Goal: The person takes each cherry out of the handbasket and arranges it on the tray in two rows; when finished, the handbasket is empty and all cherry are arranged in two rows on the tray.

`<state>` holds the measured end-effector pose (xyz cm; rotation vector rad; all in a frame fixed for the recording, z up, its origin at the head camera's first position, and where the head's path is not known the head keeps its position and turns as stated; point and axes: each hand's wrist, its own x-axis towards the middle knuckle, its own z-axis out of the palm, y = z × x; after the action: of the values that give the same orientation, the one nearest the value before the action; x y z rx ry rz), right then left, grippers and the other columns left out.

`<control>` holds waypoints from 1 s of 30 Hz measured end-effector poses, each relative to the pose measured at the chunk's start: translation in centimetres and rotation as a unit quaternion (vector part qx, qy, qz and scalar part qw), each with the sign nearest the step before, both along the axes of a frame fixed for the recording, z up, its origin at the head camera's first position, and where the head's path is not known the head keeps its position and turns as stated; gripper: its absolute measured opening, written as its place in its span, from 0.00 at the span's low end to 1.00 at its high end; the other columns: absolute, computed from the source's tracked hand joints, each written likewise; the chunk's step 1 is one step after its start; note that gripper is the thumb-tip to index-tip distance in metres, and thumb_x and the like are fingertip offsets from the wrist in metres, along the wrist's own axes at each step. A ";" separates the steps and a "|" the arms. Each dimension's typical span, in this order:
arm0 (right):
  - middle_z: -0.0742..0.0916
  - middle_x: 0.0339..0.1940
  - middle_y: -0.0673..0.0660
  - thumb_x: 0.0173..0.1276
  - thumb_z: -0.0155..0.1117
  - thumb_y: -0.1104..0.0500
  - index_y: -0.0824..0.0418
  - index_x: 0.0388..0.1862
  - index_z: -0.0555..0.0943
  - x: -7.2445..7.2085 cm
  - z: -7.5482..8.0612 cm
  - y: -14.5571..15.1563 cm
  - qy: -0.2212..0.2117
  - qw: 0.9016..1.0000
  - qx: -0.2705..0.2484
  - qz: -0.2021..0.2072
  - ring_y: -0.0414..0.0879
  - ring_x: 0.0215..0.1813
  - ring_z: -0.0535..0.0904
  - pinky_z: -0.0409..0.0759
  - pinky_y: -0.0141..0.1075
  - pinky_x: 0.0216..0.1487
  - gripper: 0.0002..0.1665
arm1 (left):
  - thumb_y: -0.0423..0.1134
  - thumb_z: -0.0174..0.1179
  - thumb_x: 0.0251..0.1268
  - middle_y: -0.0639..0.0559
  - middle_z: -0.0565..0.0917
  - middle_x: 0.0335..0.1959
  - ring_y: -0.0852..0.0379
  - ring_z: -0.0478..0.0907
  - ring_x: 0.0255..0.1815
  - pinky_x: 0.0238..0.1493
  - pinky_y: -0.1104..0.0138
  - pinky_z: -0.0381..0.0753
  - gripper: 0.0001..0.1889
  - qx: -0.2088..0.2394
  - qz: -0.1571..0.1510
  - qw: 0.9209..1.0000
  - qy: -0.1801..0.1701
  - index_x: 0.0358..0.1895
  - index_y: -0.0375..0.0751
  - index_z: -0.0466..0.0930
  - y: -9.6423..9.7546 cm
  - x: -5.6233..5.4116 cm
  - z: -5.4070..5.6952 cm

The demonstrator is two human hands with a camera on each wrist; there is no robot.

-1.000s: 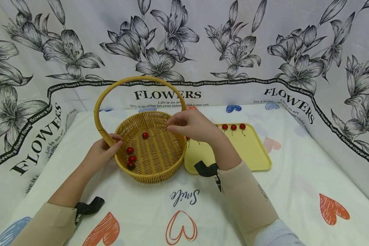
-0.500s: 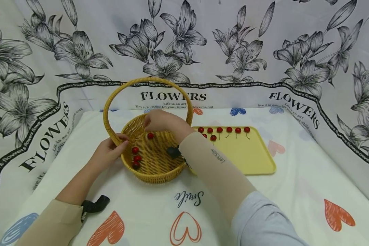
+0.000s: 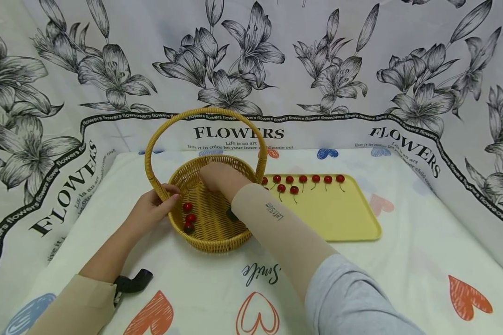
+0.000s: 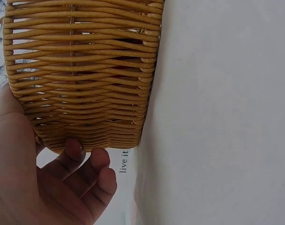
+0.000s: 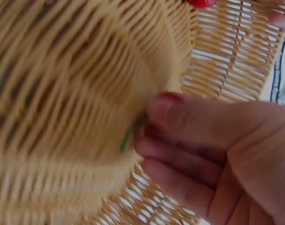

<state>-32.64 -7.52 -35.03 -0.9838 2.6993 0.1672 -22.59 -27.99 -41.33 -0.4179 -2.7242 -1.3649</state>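
Observation:
A round wicker basket (image 3: 211, 244) with a tall arched handle stands on the cloth, with several red cherries (image 3: 188, 217) inside along its left side. My left hand (image 3: 151, 209) grips the basket's left rim by the handle's foot; in the left wrist view its thumb is over the rim and its fingers (image 4: 99, 159) are curled outside. My right hand (image 3: 220, 178) reaches down into the basket. In the right wrist view, its thumb and fingers (image 5: 189, 136) pinch a cherry (image 5: 152, 131), mostly hidden, with a bit of green stem showing.
Right of the basket lies a yellow tray (image 3: 339, 228), with rows of stemmed cherries (image 3: 303, 178) along its back edge. My right forearm crosses the tray's left part. A flower-printed curtain (image 3: 251, 56) hangs behind the table.
My right hand has moved left from above the basket's right rim and down into it, now covering the cherry near the middle. My left hand keeps its grip. The head view has shifted slightly.

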 end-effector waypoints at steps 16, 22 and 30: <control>0.80 0.31 0.47 0.74 0.66 0.57 0.55 0.36 0.83 4.8 6.4 6.3 -0.083 0.978 -0.189 0.015 0.41 0.33 0.72 0.72 0.33 0.38 0.05 | 0.48 0.52 0.82 0.39 0.83 0.51 0.50 0.79 0.45 0.40 0.67 0.80 0.21 -0.006 0.001 1.000 -0.008 0.65 0.37 0.74 -0.1 0.2 0.1; 0.86 0.39 0.48 0.75 0.68 0.52 0.53 0.51 0.84 7.5 5.8 11.9 -0.104 0.940 -0.326 -0.020 0.43 0.42 0.81 0.80 0.36 0.45 0.10 | 0.47 0.52 0.82 0.37 0.83 0.50 0.51 0.79 0.43 0.38 0.67 0.81 0.21 0.000 -0.006 1.000 -0.006 0.64 0.34 0.74 0.0 0.0 0.2; 0.88 0.44 0.51 0.76 0.65 0.53 0.54 0.59 0.85 7.7 4.0 19.3 -0.114 0.896 -0.414 -0.114 0.46 0.42 0.83 0.81 0.42 0.43 0.16 | 0.47 0.52 0.82 0.38 0.83 0.50 0.53 0.79 0.44 0.39 0.68 0.80 0.21 0.009 -0.006 1.000 -0.004 0.64 0.35 0.75 0.1 0.1 0.0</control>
<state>-24.90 11.83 -31.01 -0.7704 2.6181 -1.1508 -22.47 -27.86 -41.36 -0.4295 -2.7173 -1.3958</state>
